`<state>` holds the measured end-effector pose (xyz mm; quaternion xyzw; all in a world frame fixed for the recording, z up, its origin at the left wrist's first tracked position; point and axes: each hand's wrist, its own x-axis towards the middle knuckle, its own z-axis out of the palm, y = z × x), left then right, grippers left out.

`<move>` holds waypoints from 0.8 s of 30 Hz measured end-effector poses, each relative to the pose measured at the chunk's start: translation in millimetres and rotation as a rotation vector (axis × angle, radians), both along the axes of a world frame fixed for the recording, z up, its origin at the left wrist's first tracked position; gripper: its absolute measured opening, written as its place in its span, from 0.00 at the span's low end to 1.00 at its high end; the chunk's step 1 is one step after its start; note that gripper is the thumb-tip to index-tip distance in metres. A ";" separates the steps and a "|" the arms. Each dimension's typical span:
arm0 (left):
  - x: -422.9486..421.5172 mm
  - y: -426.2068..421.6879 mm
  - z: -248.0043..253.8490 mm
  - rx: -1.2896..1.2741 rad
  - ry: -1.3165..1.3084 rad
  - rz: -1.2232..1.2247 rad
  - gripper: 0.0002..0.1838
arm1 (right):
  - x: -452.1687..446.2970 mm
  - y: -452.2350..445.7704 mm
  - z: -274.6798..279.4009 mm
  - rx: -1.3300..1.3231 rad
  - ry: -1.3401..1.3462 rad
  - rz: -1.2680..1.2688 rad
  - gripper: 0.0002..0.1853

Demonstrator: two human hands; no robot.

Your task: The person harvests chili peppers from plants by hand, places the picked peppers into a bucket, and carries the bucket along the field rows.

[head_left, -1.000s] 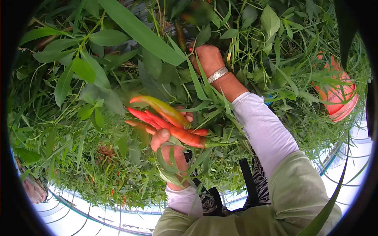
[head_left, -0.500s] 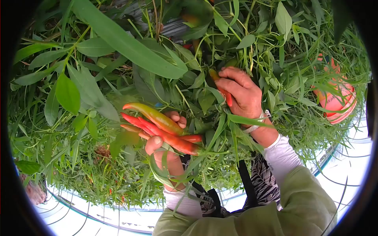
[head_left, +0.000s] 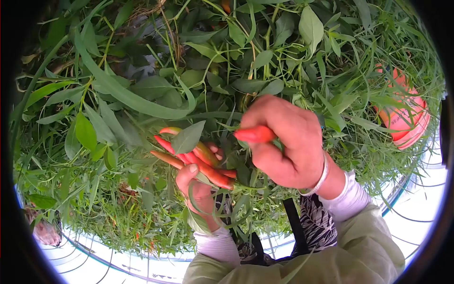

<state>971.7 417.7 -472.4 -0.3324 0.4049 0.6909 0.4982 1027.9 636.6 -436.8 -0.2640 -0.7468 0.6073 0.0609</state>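
Note:
My left hand [head_left: 197, 189] is closed around a bunch of several long chili peppers [head_left: 215, 176], red, orange and yellow-green, their tips pointing up and left. A leaf [head_left: 188, 137] covers part of the bunch. To the right of it, my right hand [head_left: 293, 144] is closed on one red chili pepper [head_left: 255, 134], whose tip sticks out to the left between the fingers; the rest is hidden in the hand. Pepper plant leaves [head_left: 250, 85] and stems stand just beyond both hands.
An orange-red plastic container [head_left: 407, 113] lies among the grass on the right. Dense leaves and long grass blades [head_left: 127, 97] hang across the left. Patches of pale sheeting [head_left: 144, 66] show under the plants. A pale pinkish bundle [head_left: 46, 229] sits at the lower left.
My right hand has come nearer the camera and turned, the red chili pepper now in its grip and pointing left. My left hand keeps its bunch with little movement.

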 end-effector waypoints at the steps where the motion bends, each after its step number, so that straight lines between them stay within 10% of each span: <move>1: 2.1 1.7 2.3 -0.050 -0.003 -0.080 0.32 | -20.1 4.4 -23.9 0.123 -0.103 0.105 0.11; 6: 3.1 -6.9 -3.0 0.044 -0.051 -0.195 0.32 | -23.4 37.9 -130.4 1.059 -0.643 1.049 0.11; 9: 8.0 -8.2 -3.2 0.063 -0.055 -0.144 0.30 | 10.6 74.6 -102.9 0.703 -0.864 1.050 0.14; 16: 17.8 -6.9 -4.1 0.072 -0.022 -0.075 0.30 | 29.3 89.4 -113.5 0.628 -0.332 0.630 0.18; 18: 16.4 -7.0 -1.2 0.059 -0.033 -0.041 0.30 | 2.1 95.0 -100.2 -0.072 -0.370 0.294 0.15; 20: 16.7 -8.8 -2.5 0.076 -0.035 -0.027 0.30 | -18.6 97.9 -121.7 0.039 -0.296 0.151 0.14; 24: 18.2 -5.8 -1.5 0.072 -0.043 -0.002 0.31 | -69.5 43.1 -111.4 0.615 -0.518 0.632 0.09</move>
